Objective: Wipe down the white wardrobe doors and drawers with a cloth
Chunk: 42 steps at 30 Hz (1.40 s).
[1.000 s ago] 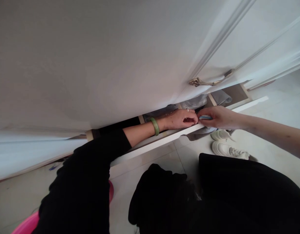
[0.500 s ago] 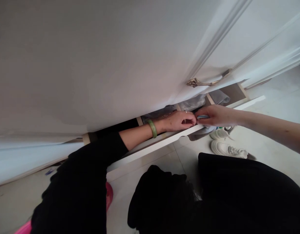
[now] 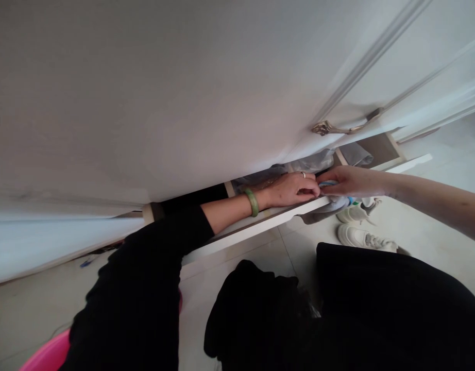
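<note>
Over a pulled-out drawer [image 3: 256,226], both hands meet near the front panel's top edge. My left hand [image 3: 293,189], with a ring on a finger and a green bangle [image 3: 252,202] on the wrist, has its fingers curled and pressed together; what they hold, if anything, is hidden. Against its fingertips, my right hand [image 3: 351,180] closes on a small light-blue item [image 3: 328,183], mostly covered by the fingers, its kind unclear. Grey cloth [image 3: 318,212] hangs outside the drawer front just below the hands. Clear plastic bags [image 3: 314,162] lie in the drawer behind them.
A white cabinet front with a brass handle [image 3: 348,129] rises right above the drawer. Folded grey cloth [image 3: 355,153] lies in a compartment at right. White sneakers [image 3: 363,237] stand on the tiled floor. Something pink [image 3: 52,353] shows at lower left.
The view has shifted slightly, so hands, drawer and handle appear a little further right. Both hands keep nearly the same pose together at the drawer's front edge.
</note>
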Tool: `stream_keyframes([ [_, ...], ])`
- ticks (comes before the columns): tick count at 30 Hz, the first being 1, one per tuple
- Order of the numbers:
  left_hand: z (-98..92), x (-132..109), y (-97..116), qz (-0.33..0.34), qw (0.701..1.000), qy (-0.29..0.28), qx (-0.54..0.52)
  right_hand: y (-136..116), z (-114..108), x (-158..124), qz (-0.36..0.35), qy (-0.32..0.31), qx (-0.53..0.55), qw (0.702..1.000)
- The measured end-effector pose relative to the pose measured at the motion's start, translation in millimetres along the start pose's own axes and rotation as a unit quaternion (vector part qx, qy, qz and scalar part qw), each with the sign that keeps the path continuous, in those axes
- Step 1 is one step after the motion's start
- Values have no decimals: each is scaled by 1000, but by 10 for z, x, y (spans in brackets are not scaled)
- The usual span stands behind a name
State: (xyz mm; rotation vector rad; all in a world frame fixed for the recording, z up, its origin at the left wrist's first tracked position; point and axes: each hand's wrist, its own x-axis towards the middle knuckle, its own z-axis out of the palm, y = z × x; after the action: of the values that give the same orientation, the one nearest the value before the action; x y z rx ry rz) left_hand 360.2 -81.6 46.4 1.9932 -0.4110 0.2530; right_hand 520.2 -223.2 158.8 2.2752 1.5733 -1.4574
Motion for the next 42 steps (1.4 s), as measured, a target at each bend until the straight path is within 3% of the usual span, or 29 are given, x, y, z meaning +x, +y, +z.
stream_keyframes([
  [4,-64,-48,37,-70,994,-45,-73,178,172,-172,2,117,-62,991],
  [8,-39,-74,101,-84,993,-22,-79,238,437,-371,-56,242,-45,968],
  [11,3,-67,147,-85,994,-10,-67,239,578,-418,-71,292,-11,954],
  [17,12,-14,102,-61,996,-28,-57,252,556,-380,-86,286,8,954],
  [24,-2,54,8,28,999,-28,3,316,391,-285,-46,205,-30,977],
  [28,13,43,19,25,999,-9,22,316,342,-230,-29,179,-17,983],
  [35,-14,-6,-25,-80,989,-59,-112,243,418,-289,-55,218,-7,974],
  [42,46,-34,23,-63,995,-29,-78,185,554,-329,-102,276,-17,956],
])
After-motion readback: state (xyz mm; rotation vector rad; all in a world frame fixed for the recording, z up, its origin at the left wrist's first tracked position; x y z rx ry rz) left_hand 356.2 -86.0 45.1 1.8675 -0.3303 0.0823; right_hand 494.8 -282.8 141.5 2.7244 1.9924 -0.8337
